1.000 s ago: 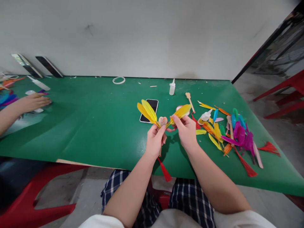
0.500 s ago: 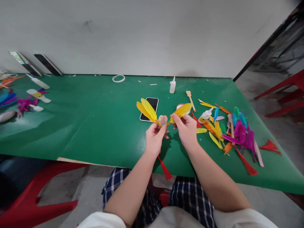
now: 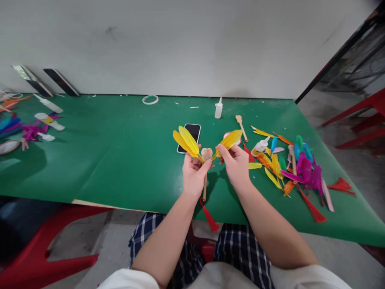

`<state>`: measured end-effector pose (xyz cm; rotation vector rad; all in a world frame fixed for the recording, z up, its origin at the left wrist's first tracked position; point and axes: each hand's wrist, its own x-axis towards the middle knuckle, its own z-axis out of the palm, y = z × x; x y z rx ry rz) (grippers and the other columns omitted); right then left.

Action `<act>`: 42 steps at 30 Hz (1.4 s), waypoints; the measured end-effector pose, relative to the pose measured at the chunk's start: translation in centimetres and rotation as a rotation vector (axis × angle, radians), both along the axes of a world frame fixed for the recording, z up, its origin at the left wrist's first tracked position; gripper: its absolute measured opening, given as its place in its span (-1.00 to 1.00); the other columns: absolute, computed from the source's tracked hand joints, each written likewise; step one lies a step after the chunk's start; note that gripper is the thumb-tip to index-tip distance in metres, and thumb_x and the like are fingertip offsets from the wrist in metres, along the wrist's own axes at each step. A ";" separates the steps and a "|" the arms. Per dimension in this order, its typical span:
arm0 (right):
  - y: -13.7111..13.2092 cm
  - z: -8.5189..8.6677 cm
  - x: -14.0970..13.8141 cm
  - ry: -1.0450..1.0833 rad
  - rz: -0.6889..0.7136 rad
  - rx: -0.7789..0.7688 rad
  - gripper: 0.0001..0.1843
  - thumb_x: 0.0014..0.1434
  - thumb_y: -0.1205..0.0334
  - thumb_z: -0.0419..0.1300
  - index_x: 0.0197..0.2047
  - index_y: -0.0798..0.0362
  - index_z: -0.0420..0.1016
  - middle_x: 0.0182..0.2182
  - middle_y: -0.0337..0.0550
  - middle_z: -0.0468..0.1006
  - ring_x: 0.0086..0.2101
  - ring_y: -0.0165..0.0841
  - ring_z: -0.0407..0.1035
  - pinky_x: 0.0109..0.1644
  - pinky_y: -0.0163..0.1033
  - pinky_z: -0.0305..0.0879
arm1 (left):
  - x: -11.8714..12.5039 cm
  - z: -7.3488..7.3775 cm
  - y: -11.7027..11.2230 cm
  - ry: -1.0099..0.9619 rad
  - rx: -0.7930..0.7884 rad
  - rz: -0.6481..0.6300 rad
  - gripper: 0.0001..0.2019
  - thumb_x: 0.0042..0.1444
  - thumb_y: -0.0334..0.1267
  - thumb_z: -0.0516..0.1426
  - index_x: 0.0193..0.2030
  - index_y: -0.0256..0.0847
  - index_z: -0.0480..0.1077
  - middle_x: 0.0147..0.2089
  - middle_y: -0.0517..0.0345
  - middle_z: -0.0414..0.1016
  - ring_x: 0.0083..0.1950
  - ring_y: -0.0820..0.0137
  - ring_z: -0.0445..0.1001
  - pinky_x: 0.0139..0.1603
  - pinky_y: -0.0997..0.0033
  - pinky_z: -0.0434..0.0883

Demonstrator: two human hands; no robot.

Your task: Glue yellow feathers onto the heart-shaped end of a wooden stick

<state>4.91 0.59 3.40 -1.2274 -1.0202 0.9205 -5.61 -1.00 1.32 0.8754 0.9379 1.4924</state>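
Note:
My left hand (image 3: 195, 172) is closed on a wooden stick (image 3: 205, 188) with a heart-shaped head (image 3: 207, 153). A red tassel (image 3: 209, 216) hangs from the stick's lower end. Yellow feathers (image 3: 187, 140) fan out to the left of the heart, above my left fingers. My right hand (image 3: 236, 162) pinches more yellow feathers (image 3: 231, 139), which spread to the right of the heart. Their quills reach toward the stick; whether they are fixed to it is hidden by my fingers. Both hands are raised above the green table's front part.
Behind my hands lie a phone (image 3: 193, 132) and a small white bottle (image 3: 219, 108). To the right are another wooden stick (image 3: 240, 125), a glue bottle (image 3: 260, 146) and a pile of coloured feathers (image 3: 305, 166). More feathers (image 3: 33, 131) and bottles lie far left. A grey wall (image 3: 180, 48) borders the table.
The stick has turned slightly, so its heart head faces me more and its handle shows below my left hand. The tassel has swung a little. My right hand has barely moved.

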 end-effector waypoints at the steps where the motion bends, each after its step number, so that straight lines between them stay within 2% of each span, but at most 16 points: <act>1: 0.0 0.0 0.0 0.001 0.000 -0.001 -0.71 -0.02 0.01 0.21 -0.39 0.10 0.47 -0.59 -0.27 0.44 -0.62 -0.51 0.23 -0.61 -0.39 0.18 | 0.0 0.0 0.0 0.001 -0.004 0.001 -0.48 -0.10 -0.34 0.26 0.04 -0.06 0.25 -0.21 0.19 0.50 -0.24 0.42 0.51 -0.33 0.53 0.47; 10: 0.0 0.0 0.0 0.031 0.001 0.007 -0.72 -0.03 0.02 0.22 -0.43 0.10 0.46 -0.61 -0.30 0.43 -0.63 -0.53 0.21 -0.61 -0.40 0.16 | 0.0 0.5 -0.1 -0.014 -0.006 0.014 -0.57 -0.12 -0.36 0.27 -0.07 -0.11 0.31 -0.23 0.21 0.50 -0.26 0.47 0.49 -0.37 0.57 0.46; 16: 0.0 -0.1 0.0 0.028 -0.011 0.013 -0.71 -0.03 0.01 0.22 -0.43 0.10 0.45 -0.59 -0.28 0.46 -0.62 -0.53 0.22 -0.60 -0.40 0.15 | -0.1 0.2 0.0 -0.023 -0.010 -0.061 -0.66 -0.09 -0.34 0.25 -0.12 -0.12 0.34 -0.19 0.20 0.48 -0.21 0.46 0.46 -0.32 0.55 0.46; 21: 0.1 -0.1 0.1 0.009 -0.031 0.006 -0.69 -0.03 0.00 0.21 -0.42 0.11 0.47 -0.56 -0.25 0.48 -0.62 -0.51 0.22 -0.59 -0.38 0.15 | -0.1 0.1 0.0 -0.001 -0.006 -0.079 -0.64 -0.06 -0.31 0.24 -0.07 -0.13 0.34 -0.17 0.18 0.47 -0.24 0.46 0.47 -0.23 0.48 0.46; 31: 0.0 0.0 0.1 -0.003 -0.025 -0.001 -0.70 -0.04 0.00 0.22 -0.42 0.11 0.45 -0.59 -0.28 0.43 -0.62 -0.51 0.19 -0.60 -0.38 0.14 | -0.2 0.5 0.1 -0.003 -0.086 -0.105 -0.58 -0.09 -0.29 0.25 -0.04 -0.14 0.31 -0.22 0.18 0.47 -0.42 0.50 0.48 -0.42 0.54 0.42; 34: 0.1 -0.1 0.1 -0.008 -0.026 -0.010 -0.69 -0.05 0.00 0.22 -0.42 0.11 0.46 -0.58 -0.27 0.44 -0.62 -0.51 0.20 -0.60 -0.38 0.14 | -0.1 0.4 0.1 -0.041 -0.104 -0.122 -0.58 -0.10 -0.31 0.25 -0.05 -0.15 0.32 -0.24 0.20 0.47 -0.43 0.51 0.47 -0.44 0.56 0.41; 42: 0.2 -0.2 0.2 0.000 -0.033 -0.026 -0.68 -0.07 0.00 0.24 -0.42 0.12 0.46 -0.58 -0.28 0.45 -0.63 -0.52 0.19 -0.60 -0.39 0.14 | -0.1 0.1 0.2 -0.073 -0.087 -0.142 -0.60 -0.09 -0.36 0.24 -0.05 -0.16 0.33 -0.23 0.20 0.47 -0.40 0.53 0.47 -0.35 0.55 0.42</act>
